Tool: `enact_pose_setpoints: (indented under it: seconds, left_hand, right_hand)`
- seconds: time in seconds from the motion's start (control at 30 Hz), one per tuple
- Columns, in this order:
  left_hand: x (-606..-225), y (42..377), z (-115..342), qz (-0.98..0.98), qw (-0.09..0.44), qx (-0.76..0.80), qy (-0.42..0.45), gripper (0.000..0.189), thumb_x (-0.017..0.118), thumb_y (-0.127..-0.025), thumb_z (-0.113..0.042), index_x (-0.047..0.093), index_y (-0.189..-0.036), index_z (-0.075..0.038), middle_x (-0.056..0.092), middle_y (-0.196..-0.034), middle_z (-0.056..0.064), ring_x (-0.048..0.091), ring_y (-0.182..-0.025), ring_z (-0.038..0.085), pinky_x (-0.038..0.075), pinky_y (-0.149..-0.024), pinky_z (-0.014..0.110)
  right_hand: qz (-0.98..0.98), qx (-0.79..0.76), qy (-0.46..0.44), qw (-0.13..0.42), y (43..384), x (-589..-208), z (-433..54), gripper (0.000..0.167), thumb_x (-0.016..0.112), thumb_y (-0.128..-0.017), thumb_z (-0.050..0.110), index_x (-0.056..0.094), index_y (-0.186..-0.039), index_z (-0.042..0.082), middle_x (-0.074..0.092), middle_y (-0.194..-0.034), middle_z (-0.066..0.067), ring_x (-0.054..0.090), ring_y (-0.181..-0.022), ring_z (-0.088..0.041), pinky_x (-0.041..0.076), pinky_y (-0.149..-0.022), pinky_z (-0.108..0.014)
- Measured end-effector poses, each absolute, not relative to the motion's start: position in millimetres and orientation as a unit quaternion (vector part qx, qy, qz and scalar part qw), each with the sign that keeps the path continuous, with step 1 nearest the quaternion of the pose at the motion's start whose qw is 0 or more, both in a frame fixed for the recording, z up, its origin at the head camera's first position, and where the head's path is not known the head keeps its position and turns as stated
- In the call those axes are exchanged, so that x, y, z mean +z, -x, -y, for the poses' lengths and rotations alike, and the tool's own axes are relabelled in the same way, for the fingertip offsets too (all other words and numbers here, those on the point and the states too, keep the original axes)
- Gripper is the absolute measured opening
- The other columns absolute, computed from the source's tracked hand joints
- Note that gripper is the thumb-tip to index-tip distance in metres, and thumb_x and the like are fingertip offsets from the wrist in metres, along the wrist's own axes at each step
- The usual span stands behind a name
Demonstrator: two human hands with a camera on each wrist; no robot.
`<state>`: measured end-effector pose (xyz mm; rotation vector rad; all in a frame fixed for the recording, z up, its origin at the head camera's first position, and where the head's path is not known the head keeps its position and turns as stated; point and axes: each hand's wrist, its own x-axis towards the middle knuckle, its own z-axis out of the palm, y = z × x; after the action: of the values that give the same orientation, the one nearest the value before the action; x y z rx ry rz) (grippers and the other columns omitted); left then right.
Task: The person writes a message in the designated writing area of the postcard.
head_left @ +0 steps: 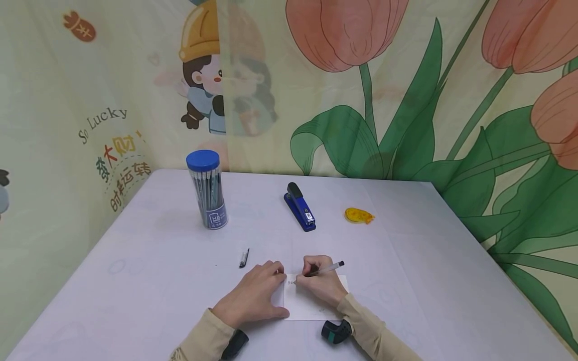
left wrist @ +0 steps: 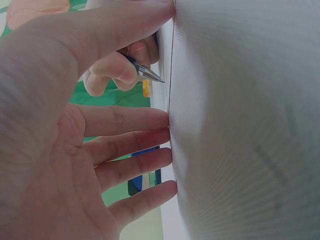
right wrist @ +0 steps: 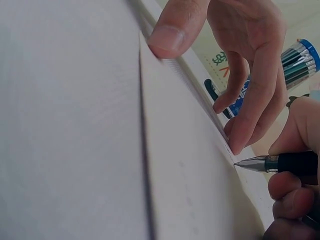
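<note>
A small white sheet of paper (head_left: 304,308) lies on the table in the head view, with a few short dark marks near its upper left corner. My right hand (head_left: 324,287) pinches a pen (head_left: 333,267), its metal tip (right wrist: 245,164) right at the paper in the right wrist view. My left hand (head_left: 255,295) rests along the sheet's left edge, thumb and fingers spread. In the left wrist view its fingertips (left wrist: 162,157) press down at that edge. Left of the sheet lies a pen cap (head_left: 244,258) with a clip.
Behind the hands stand a clear tub of pencils (head_left: 208,190) with a blue lid, a blue stapler (head_left: 300,206) and a yellow correction-tape-like dispenser (head_left: 358,215). All rest on the white-covered table (head_left: 135,281). A printed curtain (head_left: 257,150) hangs beyond the table's far edge.
</note>
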<state>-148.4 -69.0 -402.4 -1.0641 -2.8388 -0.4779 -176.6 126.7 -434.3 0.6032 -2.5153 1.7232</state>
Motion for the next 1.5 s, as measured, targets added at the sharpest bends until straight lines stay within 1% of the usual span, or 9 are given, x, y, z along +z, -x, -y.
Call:
enact_pose_setpoints:
  seconds: [0.3,0.53,0.67,0.93,1.37,1.5]
  left_hand:
    - [-402.7,148.8,68.8,0.924,0.04,-0.152,0.348,0.058,0.084,-0.064,-0.045,0.069,-0.101,-0.004,0.057,-0.103,0.0,0.051,-0.09,0.014,0.047,-0.082,0.033]
    - [-402.2,149.0,68.3,0.926,0.033,-0.153,0.344,0.058,0.084,-0.064,-0.046,0.069,-0.102,-0.004,0.057,-0.104,0.0,0.052,-0.091,0.015,0.047,-0.083,0.034]
    - [-401.5,148.7,68.1,0.927,0.028,-0.156,0.34,0.059,0.084,-0.065,-0.045,0.069,-0.103,-0.004,0.058,-0.104,0.001,0.052,-0.092,0.015,0.048,-0.083,0.034]
    - [-400.7,148.0,68.2,0.927,0.028,-0.156,0.339,0.059,0.084,-0.065,-0.046,0.07,-0.104,-0.003,0.058,-0.104,0.0,0.052,-0.092,0.015,0.048,-0.084,0.035]
    - [-400.3,148.6,67.4,0.927,0.02,-0.158,0.338,0.059,0.084,-0.066,-0.046,0.07,-0.104,-0.004,0.058,-0.104,0.0,0.052,-0.092,0.014,0.048,-0.085,0.037]
    - [-399.8,148.3,67.5,0.928,0.018,-0.157,0.337,0.059,0.084,-0.066,-0.046,0.069,-0.105,-0.003,0.058,-0.104,0.0,0.052,-0.092,0.014,0.048,-0.086,0.037]
  right_hand:
    - [0.815,0.55,-0.183,0.01,175.8,-431.5,-125.5,0.018,0.063,-0.069,-0.013,0.05,-0.061,-0.004,0.048,-0.059,0.002,0.045,-0.06,-0.004,0.035,-0.061,-0.017]
    - [0.813,0.551,-0.188,0.01,162.0,-405.4,-121.2,0.017,0.06,-0.069,-0.013,0.049,-0.061,-0.005,0.049,-0.06,0.001,0.045,-0.06,-0.004,0.035,-0.061,-0.017]
    - [0.813,0.55,-0.189,0.012,159.9,-401.4,-120.5,0.017,0.06,-0.069,-0.014,0.048,-0.06,-0.006,0.048,-0.059,0.001,0.045,-0.06,-0.003,0.035,-0.061,-0.017]
    - [0.81,0.553,-0.197,0.01,160.9,-403.3,-121.2,0.019,0.061,-0.07,-0.014,0.047,-0.06,-0.005,0.047,-0.059,0.003,0.045,-0.06,-0.004,0.034,-0.061,-0.017]
    - [0.812,0.551,-0.191,0.014,160.3,-402.4,-121.3,0.017,0.06,-0.07,-0.014,0.048,-0.06,-0.006,0.048,-0.059,0.002,0.045,-0.059,-0.003,0.034,-0.06,-0.017]
    - [0.812,0.551,-0.19,0.017,168.3,-416.4,-124.0,0.018,0.062,-0.069,-0.014,0.049,-0.06,-0.005,0.048,-0.059,0.002,0.045,-0.06,-0.004,0.035,-0.06,-0.017]
